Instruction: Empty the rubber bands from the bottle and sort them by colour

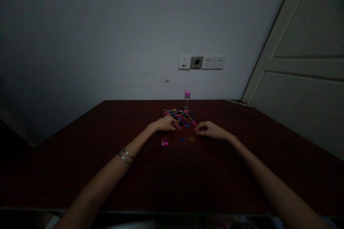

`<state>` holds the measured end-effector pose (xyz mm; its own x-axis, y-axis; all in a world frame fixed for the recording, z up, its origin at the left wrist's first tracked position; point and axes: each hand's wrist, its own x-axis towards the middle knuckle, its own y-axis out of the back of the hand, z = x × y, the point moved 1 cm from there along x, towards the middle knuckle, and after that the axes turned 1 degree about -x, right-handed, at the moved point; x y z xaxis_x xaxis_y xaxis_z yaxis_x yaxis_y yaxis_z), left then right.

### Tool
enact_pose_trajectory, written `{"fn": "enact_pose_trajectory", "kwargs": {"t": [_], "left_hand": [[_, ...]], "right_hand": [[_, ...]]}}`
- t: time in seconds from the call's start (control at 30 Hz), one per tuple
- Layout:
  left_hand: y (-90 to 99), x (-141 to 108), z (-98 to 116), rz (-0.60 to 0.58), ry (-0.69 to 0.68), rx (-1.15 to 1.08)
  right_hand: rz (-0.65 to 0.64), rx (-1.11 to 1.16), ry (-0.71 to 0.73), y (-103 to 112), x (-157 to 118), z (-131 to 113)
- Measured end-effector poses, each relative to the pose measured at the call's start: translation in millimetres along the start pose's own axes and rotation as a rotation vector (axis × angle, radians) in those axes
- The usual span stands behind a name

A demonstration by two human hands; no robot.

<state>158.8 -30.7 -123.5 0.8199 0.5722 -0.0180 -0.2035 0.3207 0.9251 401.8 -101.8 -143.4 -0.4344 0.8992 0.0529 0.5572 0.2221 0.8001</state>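
A heap of small colourful rubber bands (pixel 180 115) lies on the dark red table. My left hand (pixel 167 123) rests at the near left edge of the heap, its fingers curled down and pressed together by a pink band; what they hold, if anything, is too small to make out. On the heap's right side is my right hand (pixel 209 130), thumb and forefinger bent with a gap between them and no band visible there. Closer to me lie a small group of pink bands (pixel 165 142), a blue band (pixel 182 139) and a yellow band (pixel 192 139), apart from one another.
A clear bottle (pixel 186 103) with a pink top stands upright behind the heap. The dark red table (pixel 129 114) reaches back to a pale wall holding socket plates (pixel 213 62). A panelled white door (pixel 301 78) stands at the right. The light is dim.
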Motion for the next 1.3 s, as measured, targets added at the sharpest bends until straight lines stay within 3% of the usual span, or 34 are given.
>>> {"fn": "enact_pose_trajectory", "kwargs": {"t": [0.43,0.8,1.3], "left_hand": [[3.4,-4,-3,0.072,0.175,0.121],[11.0,-7,-3,0.129,0.171,-0.010],[8.0,-4,-11,0.156,0.091,-0.121]], "right_hand": [[0.269,-0.034,-0.108,9,-2,16],[0.299,-0.174,-0.092,0,1,23],[0.294,-0.396,-0.121,-13,4,11]]}}
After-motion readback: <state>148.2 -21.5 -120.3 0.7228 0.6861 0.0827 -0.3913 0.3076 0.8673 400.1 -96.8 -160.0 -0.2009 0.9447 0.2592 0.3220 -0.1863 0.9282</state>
